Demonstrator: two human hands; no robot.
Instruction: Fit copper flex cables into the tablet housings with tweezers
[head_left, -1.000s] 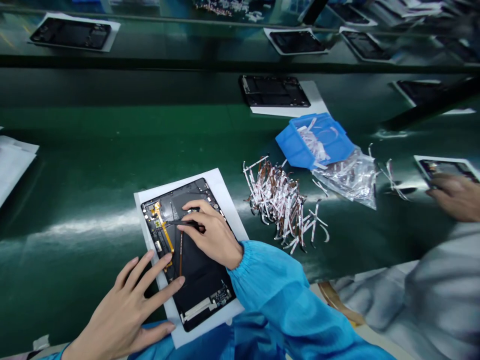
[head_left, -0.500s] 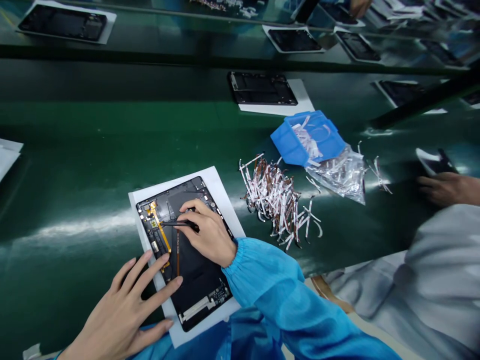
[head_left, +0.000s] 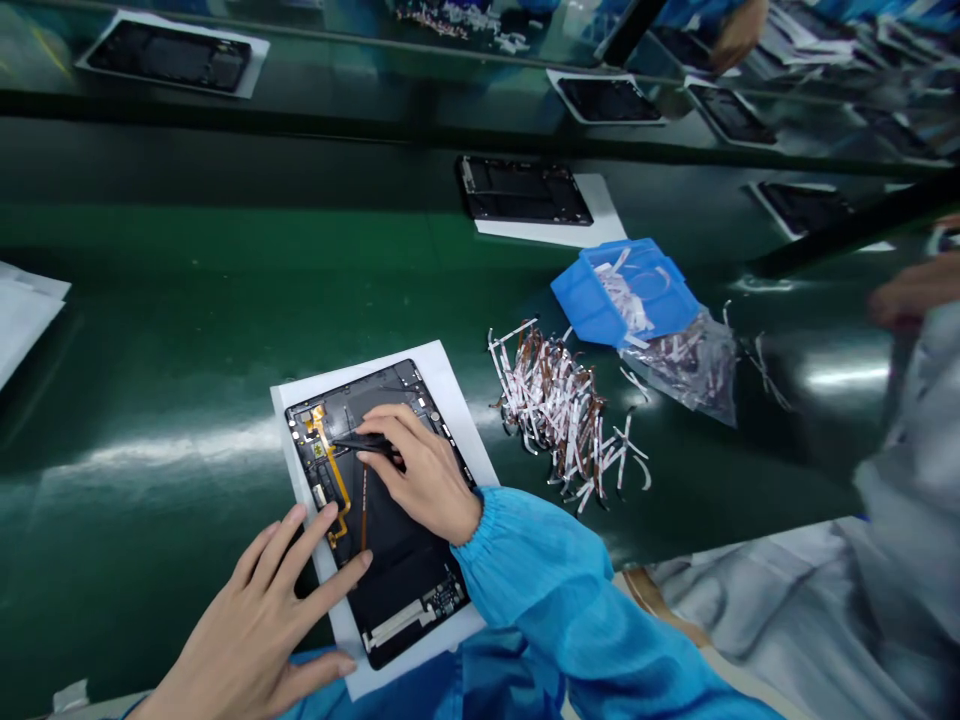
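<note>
A black tablet housing (head_left: 409, 510) lies tilted on a sheet of white paper (head_left: 456, 380) in front of me. My right hand (head_left: 424, 470) is closed on dark tweezers (head_left: 360, 443), whose tips are at an orange flex cable (head_left: 339, 480) along the housing's left side. A thin brown cable (head_left: 364, 510) runs down the middle of the housing. My left hand (head_left: 259, 610) is spread with fingers apart, its fingertips resting on the left edge of the housing and paper. Where the tweezer tips meet the cable is too small to make out.
Right of the housing lies a heap of white and brown strips (head_left: 551, 410). Behind it are a blue bin (head_left: 626, 290) and a clear plastic bag (head_left: 694, 365). Another housing (head_left: 525, 190) lies farther back. A co-worker's grey sleeve (head_left: 915, 480) is at the right.
The view has shifted slightly, so things sit a little lower and mostly farther right. My hands keep nearly the same places on the housing. The co-worker's hand at right has moved back.
</note>
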